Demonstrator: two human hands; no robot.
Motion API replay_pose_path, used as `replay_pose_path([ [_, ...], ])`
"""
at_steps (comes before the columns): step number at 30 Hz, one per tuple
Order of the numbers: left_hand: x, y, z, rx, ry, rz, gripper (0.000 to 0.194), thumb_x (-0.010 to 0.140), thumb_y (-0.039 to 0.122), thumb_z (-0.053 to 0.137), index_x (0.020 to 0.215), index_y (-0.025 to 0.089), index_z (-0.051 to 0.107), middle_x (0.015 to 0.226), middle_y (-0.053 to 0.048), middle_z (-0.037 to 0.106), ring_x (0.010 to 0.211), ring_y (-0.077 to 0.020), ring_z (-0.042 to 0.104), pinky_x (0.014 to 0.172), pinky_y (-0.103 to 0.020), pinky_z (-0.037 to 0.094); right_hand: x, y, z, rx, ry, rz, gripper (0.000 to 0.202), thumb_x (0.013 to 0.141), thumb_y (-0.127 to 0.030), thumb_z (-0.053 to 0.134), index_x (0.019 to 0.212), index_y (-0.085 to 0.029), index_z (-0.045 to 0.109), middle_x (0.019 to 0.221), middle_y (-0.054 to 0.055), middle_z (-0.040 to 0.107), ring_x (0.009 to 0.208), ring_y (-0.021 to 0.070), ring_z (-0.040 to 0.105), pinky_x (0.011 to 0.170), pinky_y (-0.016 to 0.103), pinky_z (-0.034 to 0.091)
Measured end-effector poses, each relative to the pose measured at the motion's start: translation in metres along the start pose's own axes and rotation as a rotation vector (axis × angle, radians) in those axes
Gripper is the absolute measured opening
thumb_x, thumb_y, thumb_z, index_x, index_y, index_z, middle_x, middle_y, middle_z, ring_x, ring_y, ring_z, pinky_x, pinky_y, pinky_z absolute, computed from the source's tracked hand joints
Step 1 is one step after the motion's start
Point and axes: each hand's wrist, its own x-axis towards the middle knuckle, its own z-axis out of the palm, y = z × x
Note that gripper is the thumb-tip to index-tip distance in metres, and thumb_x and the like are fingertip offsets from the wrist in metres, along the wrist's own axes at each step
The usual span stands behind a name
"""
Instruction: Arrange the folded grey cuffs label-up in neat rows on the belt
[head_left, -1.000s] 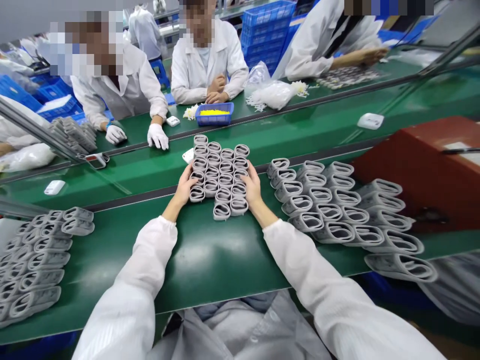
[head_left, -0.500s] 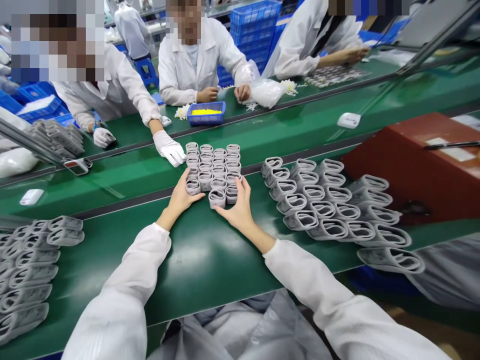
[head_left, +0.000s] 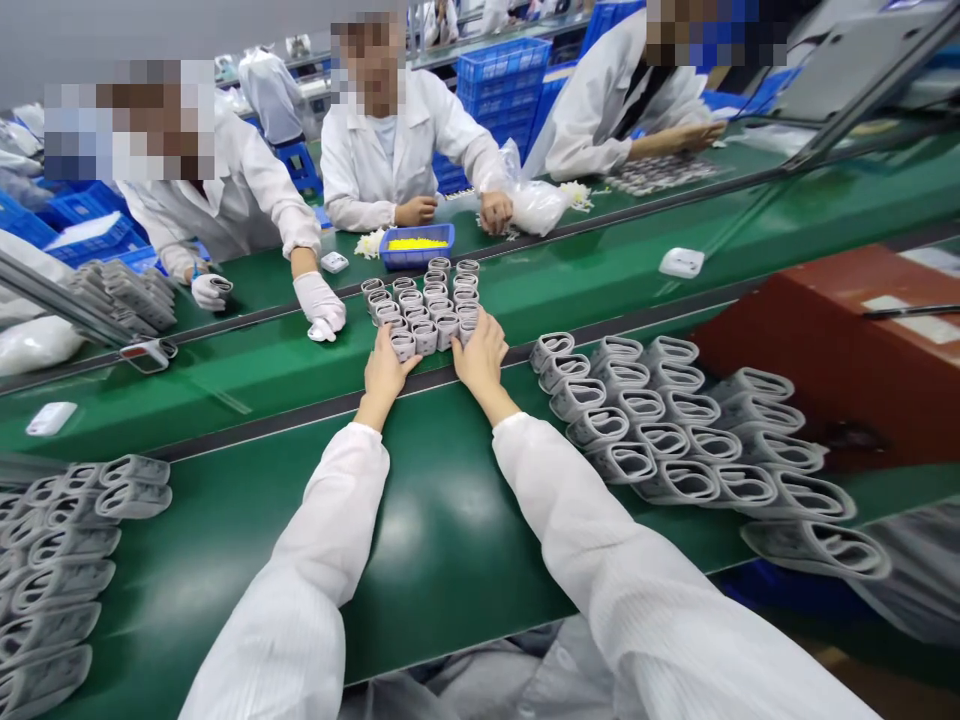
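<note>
A block of grey rolled bands stands on the green belt just beyond the dark rail. My left hand presses its fingers and thumb around the near left corner of the block. On the right side, my right hand cups the near right corner, its thumb against the front rolls. Both hands are bare and their arms reach forward in white sleeves. Between them the rolls stand upright in uneven rows, touching one another.
More grey rolls stand at the right and left. A reddish-brown box is at the right. Across the belt, people in white work near a blue tray of yellow pieces; one gloved hand is near the block.
Both my hands and the block of rolls have moved forward, from the near surface's edge over the rail onto the belt. The co-worker's gloved hand has drawn away from the block, now on a small white item.
</note>
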Motion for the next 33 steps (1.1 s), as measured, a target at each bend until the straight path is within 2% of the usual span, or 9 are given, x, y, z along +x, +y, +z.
replay_pose_path([
  [6,-0.005,0.014,-0.002,0.104,0.109,-0.015,0.109,0.089,0.045,0.084,0.178,0.023,0.025,0.191,-0.026,0.015,0.181,-0.0452,0.01,0.139,-0.083,-0.001,0.009,-0.024,-0.005,-0.137,-0.07,-0.025,0.097,0.096,-0.029,0.063,0.179,-0.004,0.018,0.186,0.033,0.023,0.176,0.0435,0.019,0.142,0.07,0.015],
  [11,-0.045,0.024,-0.004,0.104,0.23,0.26,0.088,0.099,0.05,0.067,0.175,0.018,0.037,0.19,-0.023,0.024,0.182,-0.0385,0.012,0.146,-0.066,-0.002,-0.076,-0.033,-0.032,-0.068,-0.132,-0.18,0.089,0.096,-0.026,0.058,0.177,-0.008,0.026,0.188,0.027,0.024,0.179,0.0401,0.015,0.143,0.071,0.02],
  [14,-0.071,0.028,-0.001,0.105,0.169,0.373,0.083,0.1,0.052,0.066,0.17,0.015,0.044,0.185,-0.025,0.033,0.179,-0.0394,0.021,0.146,-0.063,0.01,-0.152,-0.035,-0.079,0.077,-0.135,-0.334,0.075,0.098,-0.032,0.061,0.169,-0.017,0.044,0.18,0.022,0.042,0.175,0.0402,0.03,0.14,0.072,0.031],
  [17,-0.089,0.033,0.004,0.087,0.04,0.462,0.074,0.1,0.054,0.068,0.164,0.02,0.054,0.18,-0.022,0.043,0.175,-0.0406,0.029,0.145,-0.064,0.017,-0.194,-0.028,-0.163,0.079,-0.053,-0.515,0.06,0.091,-0.035,0.074,0.15,-0.037,0.063,0.167,0.008,0.061,0.163,0.0407,0.05,0.134,0.073,0.042],
  [19,-0.095,0.039,0.009,0.085,-0.112,0.527,0.065,0.101,0.052,0.068,0.158,0.023,0.062,0.176,-0.02,0.051,0.172,-0.0417,0.036,0.143,-0.065,0.021,-0.191,-0.013,-0.229,0.006,0.137,-0.474,0.046,0.091,-0.035,0.074,0.137,-0.037,0.07,0.151,0.011,0.071,0.151,0.0409,0.061,0.132,0.072,0.043],
  [21,-0.098,0.047,0.02,0.091,-0.265,0.569,0.059,0.102,0.049,0.065,0.156,0.025,0.065,0.172,-0.019,0.055,0.168,-0.042,0.042,0.142,-0.067,0.025,-0.171,0.013,-0.292,-0.139,0.265,-0.293,0.028,0.097,-0.04,0.068,0.123,-0.032,0.076,0.134,0.018,0.075,0.141,0.0415,0.065,0.13,0.071,0.043],
  [24,-0.104,0.065,0.051,0.053,-0.342,0.509,0.063,0.105,0.05,0.061,0.162,0.023,0.059,0.173,-0.02,0.055,0.166,-0.0415,0.044,0.141,-0.067,0.028,-0.139,0.066,-0.356,-0.299,0.233,-0.069,0.033,0.091,-0.056,0.067,0.11,-0.031,0.077,0.135,0.026,0.071,0.147,0.05,0.058,0.13,0.074,0.037],
  [28,-0.12,0.098,0.113,-0.099,-0.401,0.323,0.079,0.108,0.059,0.057,0.172,0.016,0.041,0.18,-0.025,0.043,0.172,-0.0416,0.038,0.144,-0.067,0.027,-0.117,0.126,-0.38,-0.16,0.139,0.022,0.049,0.075,-0.073,0.079,0.103,-0.034,0.075,0.134,0.024,0.073,0.154,0.0577,0.049,0.137,0.076,0.015],
  [33,-0.138,0.14,0.174,-0.181,-0.463,0.111,0.1,0.105,0.056,0.07,0.179,0.01,0.02,0.188,-0.032,0.019,0.18,-0.0479,0.017,0.148,-0.067,0.018,-0.1,0.148,-0.36,-0.277,0.096,0.156,0.058,0.079,-0.076,0.071,0.114,-0.03,0.08,0.152,0.031,0.067,0.155,0.0582,0.049,0.128,0.085,0.019],
])
